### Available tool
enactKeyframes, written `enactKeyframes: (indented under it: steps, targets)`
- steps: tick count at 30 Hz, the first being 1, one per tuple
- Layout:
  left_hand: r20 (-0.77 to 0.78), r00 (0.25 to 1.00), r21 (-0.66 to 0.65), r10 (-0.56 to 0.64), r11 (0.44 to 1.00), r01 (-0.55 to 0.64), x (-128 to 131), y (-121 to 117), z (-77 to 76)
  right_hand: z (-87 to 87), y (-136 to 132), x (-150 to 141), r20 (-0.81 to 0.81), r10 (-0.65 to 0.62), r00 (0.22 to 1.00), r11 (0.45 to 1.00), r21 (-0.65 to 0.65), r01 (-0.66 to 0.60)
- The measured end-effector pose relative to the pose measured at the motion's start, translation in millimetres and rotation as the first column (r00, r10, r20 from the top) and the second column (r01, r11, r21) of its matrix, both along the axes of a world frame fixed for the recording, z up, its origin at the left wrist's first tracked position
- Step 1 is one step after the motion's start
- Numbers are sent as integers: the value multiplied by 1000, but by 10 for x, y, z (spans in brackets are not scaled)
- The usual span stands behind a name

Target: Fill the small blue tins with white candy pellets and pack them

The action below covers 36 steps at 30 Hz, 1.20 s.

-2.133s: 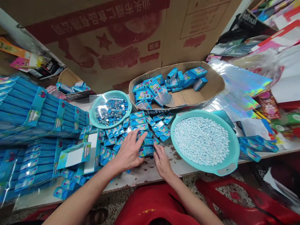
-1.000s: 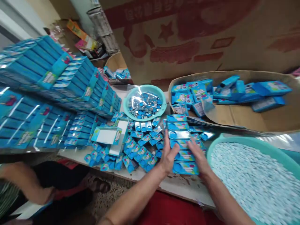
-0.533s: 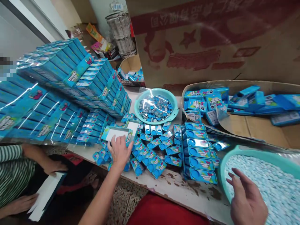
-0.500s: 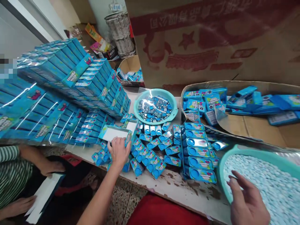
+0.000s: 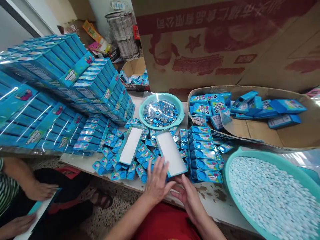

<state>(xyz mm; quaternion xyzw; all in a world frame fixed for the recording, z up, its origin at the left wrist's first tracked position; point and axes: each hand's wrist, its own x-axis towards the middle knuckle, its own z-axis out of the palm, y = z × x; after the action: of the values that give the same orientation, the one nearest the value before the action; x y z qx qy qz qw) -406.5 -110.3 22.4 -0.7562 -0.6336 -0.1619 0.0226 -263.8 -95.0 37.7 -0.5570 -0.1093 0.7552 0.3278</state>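
Observation:
A shallow tray box [image 5: 171,153], white inside with blue sides, lies tilted on the small blue boxes in front of me. My left hand [image 5: 157,183] is at its lower left side, fingers stretched and spread, fingertips touching the edge. My right hand [image 5: 187,195] is by the near end, thumb and fingers apart; whether it touches the tray I cannot tell. A second tray box [image 5: 131,145] lies to the left on small candy boxes [image 5: 118,175]. Right of my tray stands a row of filled blue boxes [image 5: 206,176] marked "Caramelo Macizo".
A turquoise basin of pale blue candies [image 5: 272,196] sits at right. Behind are a turquoise colander with small round pieces [image 5: 183,115] and an open carton [image 5: 270,135] of blue boxes. Wrapped stacks [image 5: 100,96] rise at left. A co-worker's hands [image 5: 41,190] hold another tray.
My left hand has moved right, and a tray box now lies before me, right of the other one. My right hand has left the candy basin and come beside the left.

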Motion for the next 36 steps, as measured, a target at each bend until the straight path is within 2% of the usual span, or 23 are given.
enactKeyframes:
  steps: [3, 5, 8, 11, 15, 17, 20, 26, 31, 36]
  targets:
    - [-21, 974, -113, 226, 967, -227, -32, -125, -173, -46, 109, -50, -3, -101, 995, 992, -74, 101]
    - [-58, 964, -182, 259, 947, -265, -22, -151, -255, -65, 173, -68, 32, -136, 990, 985, -107, 139]
    - [-87, 955, -185, 284, 937, -295, 57, -148, -335, -67, 193, -90, 13, -192, 981, 975, -113, 192]
    - [-74, 963, -165, 259, 949, -268, 139, -162, -365, -32, 121, -105, -11, -249, 969, 965, -83, 247]
    - [-37, 962, -164, 270, 948, -272, 183, -128, -366, 0, 29, -114, -2, -254, 967, 966, -55, 253]
    - [-36, 960, -175, 279, 944, -281, 183, -84, -360, -13, 31, -114, -8, -254, 967, 966, -58, 253]
    - [-57, 972, -197, 230, 951, -237, 181, -66, -336, -50, 72, -106, -23, -266, 964, 961, -81, 263]
    - [-117, 973, -237, 198, 946, -221, 227, -250, -273, -62, 105, -77, -20, -275, 961, 955, -121, 270]
    - [-53, 990, -215, 127, 967, -136, 200, -327, -310, -78, 65, -19, 16, -204, 979, 974, -93, 205]
    - [-15, 973, -242, 230, 943, -227, 172, -144, -272, -106, 50, -2, 57, -184, 981, 980, -64, 188]
